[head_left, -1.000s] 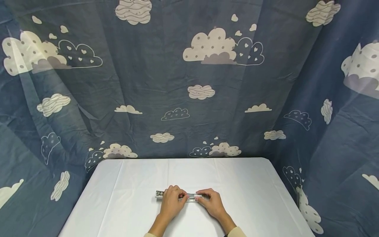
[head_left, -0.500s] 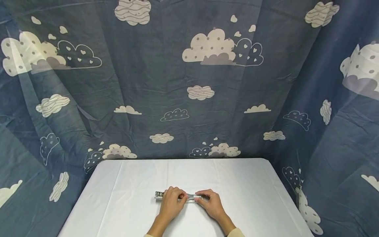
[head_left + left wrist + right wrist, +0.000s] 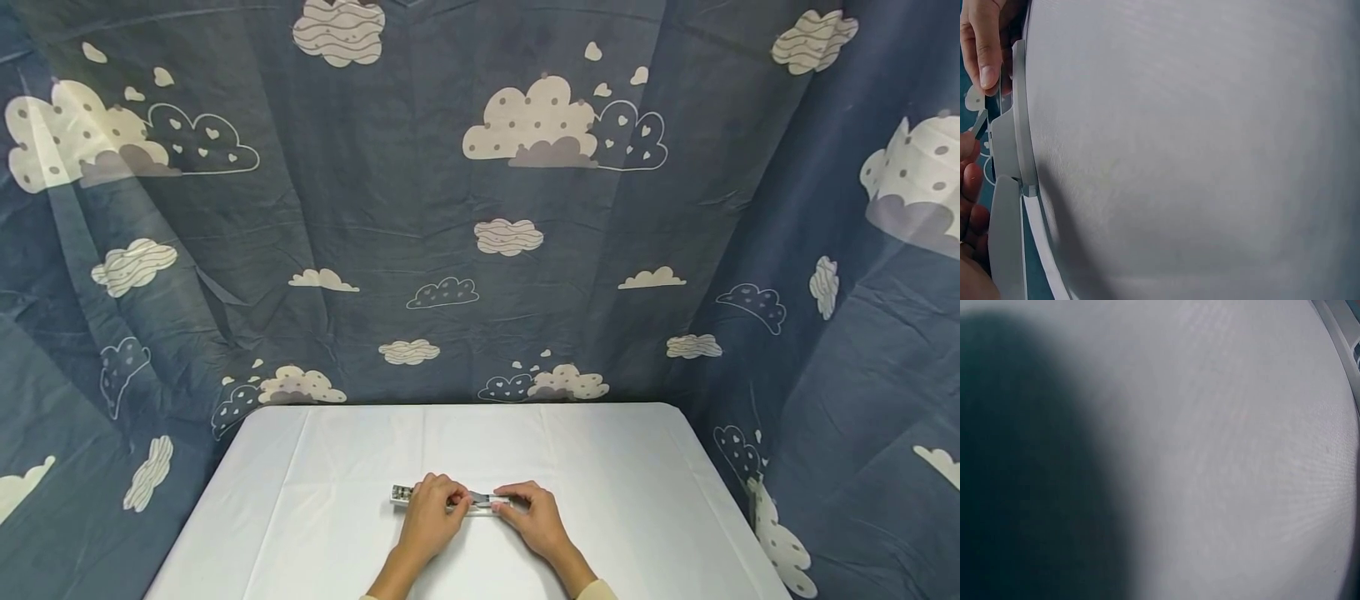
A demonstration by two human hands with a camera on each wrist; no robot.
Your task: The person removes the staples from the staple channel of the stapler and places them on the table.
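Observation:
A white stapler (image 3: 482, 512) lies opened out lengthwise across the table in the head view. Its left end, with metallic parts inside, sticks out past my left hand (image 3: 433, 510). Thumb and fingers of that hand pinch a short grey strip of staples (image 3: 980, 123) just over the stapler's channel. My right hand (image 3: 534, 512) grips the stapler's right end between thumb and fingertips. In the left wrist view the stapler's pale body (image 3: 1007, 144) runs down the left edge, with the right hand (image 3: 984, 47) above. Only a sliver of the stapler (image 3: 1340, 325) shows in the right wrist view.
A white cloth covers the table (image 3: 337, 450), whose rounded far edge meets a dark blue curtain (image 3: 420, 192) with cloud prints. More curtain hangs at both sides. A dark blur (image 3: 1029, 469) fills the left part of the right wrist view.
My left hand has shifted slightly left, and the strip of staples now looks more tilted. The right hand keeps its grip on the stapler.

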